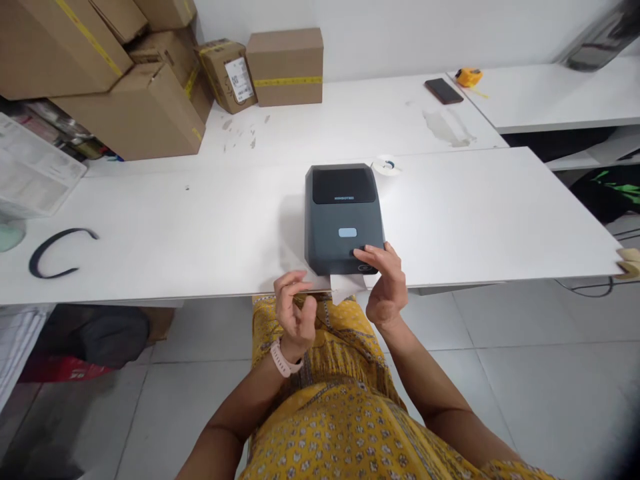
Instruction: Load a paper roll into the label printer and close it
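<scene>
Printer (345, 217), dark and boxy, sits on a white tabletop (475, 220) just beyond the fingers of the left hand (295, 310) and partly beneath those of the right hand (389, 279). The right fingers rest unclenched on its near corner, apparently to steady it or reach the round mark there; the left fingers, loosely curled and gripping nothing visible, hang by the tabletop's near edge. The unit likely sits close to that edge so the paper (344, 285) at its front can hang free between the two hands. Counted: one printer, at least one piece of paper, one white roll (383, 169) past the right fingertips, one phone (443, 91) and one tape measure (469, 77) farther off, one curved black band (37, 255) well left of the left fingers, and at least seven cardboard boxes (285, 60) beyond them.
</scene>
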